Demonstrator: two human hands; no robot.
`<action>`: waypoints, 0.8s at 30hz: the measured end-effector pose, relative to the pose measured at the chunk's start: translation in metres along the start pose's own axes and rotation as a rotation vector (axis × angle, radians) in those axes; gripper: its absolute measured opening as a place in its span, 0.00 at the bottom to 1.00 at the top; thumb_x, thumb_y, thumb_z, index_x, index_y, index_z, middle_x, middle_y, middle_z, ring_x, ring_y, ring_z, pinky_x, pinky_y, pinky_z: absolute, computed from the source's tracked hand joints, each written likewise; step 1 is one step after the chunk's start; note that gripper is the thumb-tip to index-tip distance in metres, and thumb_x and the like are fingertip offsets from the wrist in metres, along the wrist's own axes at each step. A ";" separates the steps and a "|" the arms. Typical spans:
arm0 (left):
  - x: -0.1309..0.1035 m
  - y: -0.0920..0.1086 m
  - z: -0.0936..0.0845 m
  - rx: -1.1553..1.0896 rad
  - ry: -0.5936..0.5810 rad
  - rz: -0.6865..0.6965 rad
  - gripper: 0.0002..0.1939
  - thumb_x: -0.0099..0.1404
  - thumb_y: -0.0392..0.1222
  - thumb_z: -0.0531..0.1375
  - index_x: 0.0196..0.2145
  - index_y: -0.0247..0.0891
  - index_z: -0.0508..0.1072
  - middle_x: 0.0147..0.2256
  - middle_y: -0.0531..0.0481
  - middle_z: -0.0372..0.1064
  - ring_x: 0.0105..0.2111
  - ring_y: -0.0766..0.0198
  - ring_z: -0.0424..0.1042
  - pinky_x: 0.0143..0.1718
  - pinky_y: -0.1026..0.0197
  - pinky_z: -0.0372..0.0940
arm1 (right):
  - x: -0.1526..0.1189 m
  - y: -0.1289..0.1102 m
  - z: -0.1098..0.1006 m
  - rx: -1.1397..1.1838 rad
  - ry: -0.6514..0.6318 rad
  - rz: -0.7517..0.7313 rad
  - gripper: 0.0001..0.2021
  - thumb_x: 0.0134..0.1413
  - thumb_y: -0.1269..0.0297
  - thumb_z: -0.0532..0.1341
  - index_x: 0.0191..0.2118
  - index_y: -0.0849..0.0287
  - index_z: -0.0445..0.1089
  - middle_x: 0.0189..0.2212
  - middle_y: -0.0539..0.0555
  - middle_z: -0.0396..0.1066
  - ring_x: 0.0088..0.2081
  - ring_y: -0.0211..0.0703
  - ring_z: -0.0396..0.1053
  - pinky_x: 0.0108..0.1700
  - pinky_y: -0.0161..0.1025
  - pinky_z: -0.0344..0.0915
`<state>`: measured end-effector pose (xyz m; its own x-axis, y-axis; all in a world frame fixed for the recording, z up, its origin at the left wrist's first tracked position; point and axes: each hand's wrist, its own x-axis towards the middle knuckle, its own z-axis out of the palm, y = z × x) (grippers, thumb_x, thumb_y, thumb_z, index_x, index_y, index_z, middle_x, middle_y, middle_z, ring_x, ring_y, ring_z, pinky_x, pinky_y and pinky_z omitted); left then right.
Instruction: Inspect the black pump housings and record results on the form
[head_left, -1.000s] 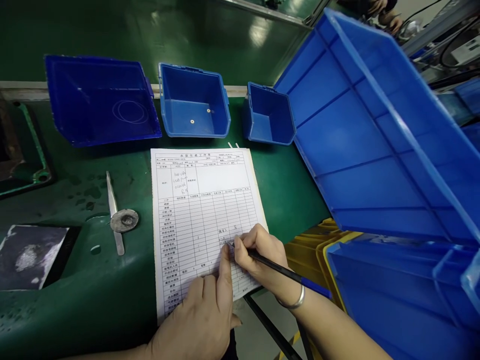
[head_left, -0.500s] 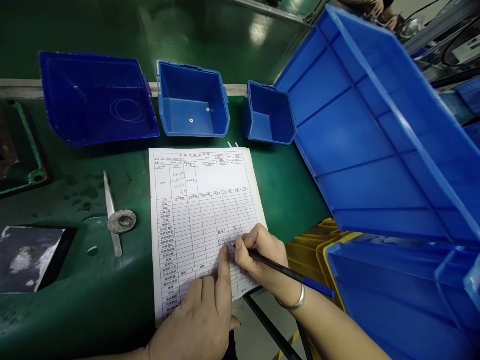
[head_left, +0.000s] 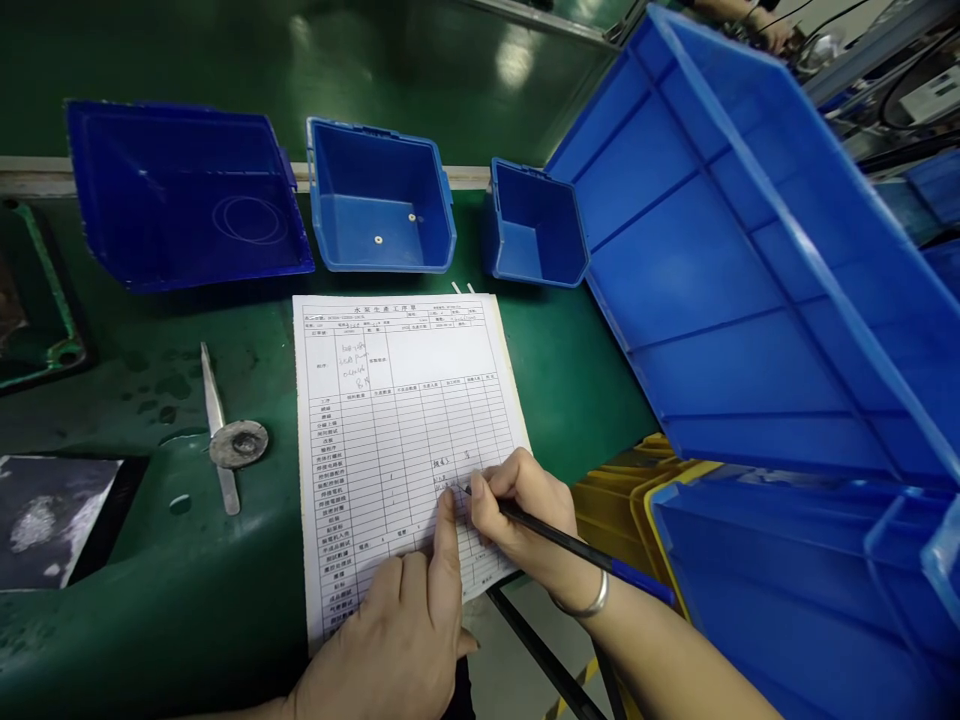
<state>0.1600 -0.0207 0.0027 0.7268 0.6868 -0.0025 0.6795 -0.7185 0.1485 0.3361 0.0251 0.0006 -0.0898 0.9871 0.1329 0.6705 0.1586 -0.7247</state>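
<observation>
My right hand (head_left: 529, 515) grips a black pen with a blue end (head_left: 577, 545), its tip at the handwriting in the lower right part of a printed form (head_left: 442, 355). On the same sheet rests my left hand (head_left: 397, 630), its index finger stretched out and pointing just left of the pen tip, the other fingers bent against the paper. The form is a table with Chinese print and some handwritten entries, lying on the green bench. My left hand holds nothing that I can see; its palm side is hidden.
Three blue bins (head_left: 379, 225) stand behind the form; the middle one holds two small pale rings. A large blue crate (head_left: 720, 280) leans at the right, above yellow crates (head_left: 622, 500). Left of the form lie metal tweezers (head_left: 213, 395) under a round metal piece (head_left: 238, 444).
The camera view has shifted slightly, so bench items sit a little farther left. The pen's blue end has dipped slightly to the lower right. Both hands stay at nearly the same spots.
</observation>
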 end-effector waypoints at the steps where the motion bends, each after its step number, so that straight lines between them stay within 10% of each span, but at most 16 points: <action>1: -0.001 0.000 0.001 -0.002 0.005 -0.001 0.43 0.59 0.55 0.66 0.61 0.21 0.62 0.56 0.26 0.65 0.36 0.55 0.73 0.35 0.57 0.71 | -0.001 0.000 0.000 0.006 0.010 0.006 0.15 0.60 0.70 0.58 0.28 0.54 0.49 0.15 0.40 0.52 0.16 0.29 0.50 0.19 0.31 0.51; 24: -0.002 -0.002 0.004 0.047 0.020 0.042 0.41 0.61 0.54 0.64 0.60 0.19 0.62 0.54 0.25 0.66 0.34 0.57 0.72 0.31 0.58 0.69 | 0.002 0.003 -0.001 -0.061 0.011 -0.072 0.15 0.57 0.72 0.59 0.29 0.55 0.48 0.18 0.40 0.49 0.17 0.27 0.48 0.19 0.27 0.49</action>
<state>0.1578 -0.0207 -0.0019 0.7532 0.6575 0.0227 0.6525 -0.7510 0.1011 0.3387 0.0275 -0.0010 -0.1314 0.9728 0.1906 0.7061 0.2268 -0.6708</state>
